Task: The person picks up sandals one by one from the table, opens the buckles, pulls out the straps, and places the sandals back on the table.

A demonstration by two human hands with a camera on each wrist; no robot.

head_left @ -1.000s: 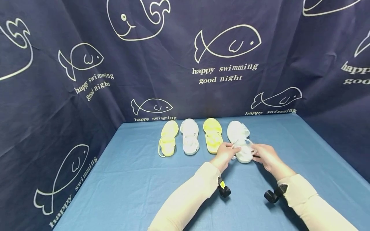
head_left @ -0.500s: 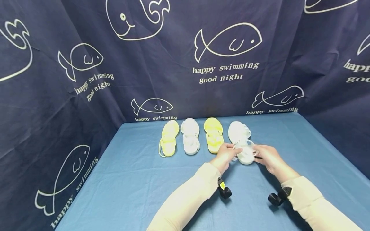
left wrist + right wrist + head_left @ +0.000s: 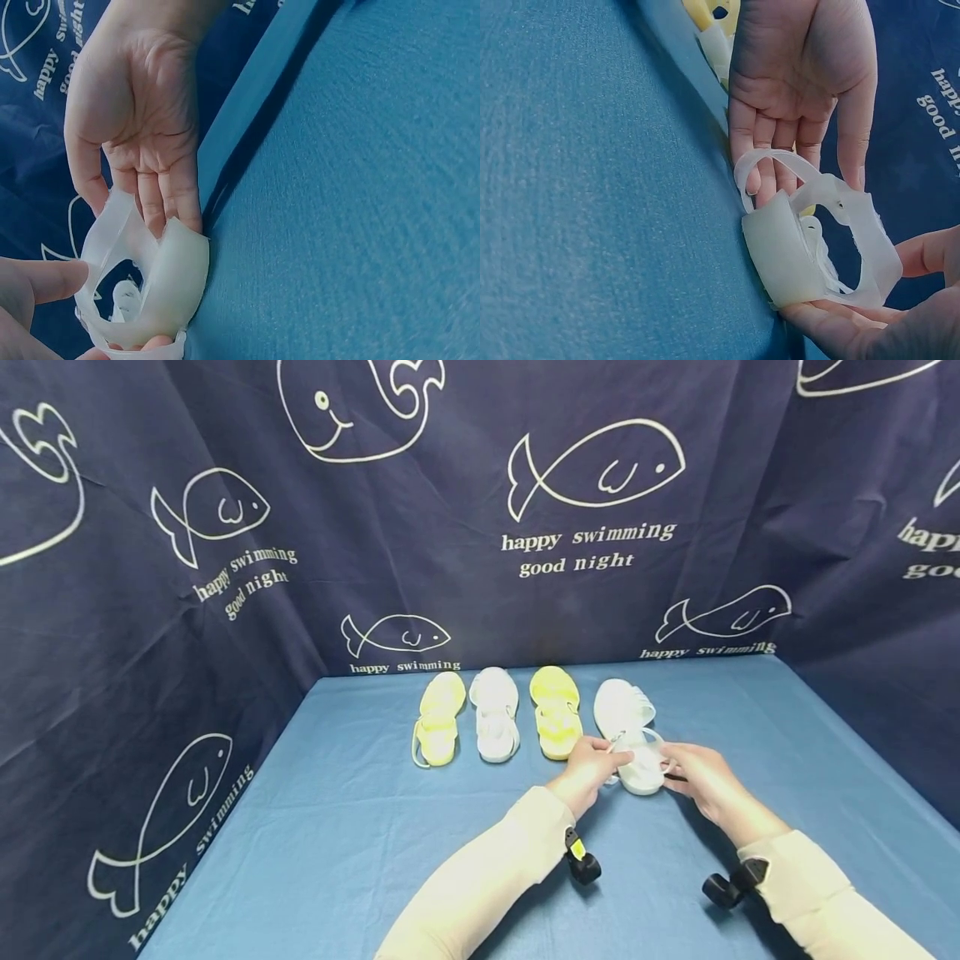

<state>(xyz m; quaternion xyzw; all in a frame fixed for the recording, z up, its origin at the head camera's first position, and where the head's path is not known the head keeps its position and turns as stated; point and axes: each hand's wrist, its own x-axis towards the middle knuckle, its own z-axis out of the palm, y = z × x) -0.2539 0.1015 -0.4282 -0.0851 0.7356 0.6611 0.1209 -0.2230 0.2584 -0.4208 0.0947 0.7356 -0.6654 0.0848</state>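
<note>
The rightmost white sandal (image 3: 641, 772) has its toe towards the back, with both hands at its heel end. My left hand (image 3: 592, 770) grips the left side, thumb over the edge; in the left wrist view the left thumb (image 3: 56, 279) presses the strap while fingertips show beneath the heel. From the other side, my right hand (image 3: 701, 777) grips the heel, its thumb on the strap side and fingers under the sole in the right wrist view. A loose strap loop (image 3: 774, 159) arcs near the left fingers there. The toe part faces away from both wrist cameras.
To the left stand a yellow sandal (image 3: 557, 714), another white sandal (image 3: 494, 714) and a second yellow sandal (image 3: 438, 720) in a row. A blue cloth (image 3: 337, 843) covers the table, and a dark blue curtain (image 3: 465, 552) with fish drawings hangs behind.
The rightmost white sandal has shifted slightly right and towards me, both hands moving with it. The other sandals keep their places.
</note>
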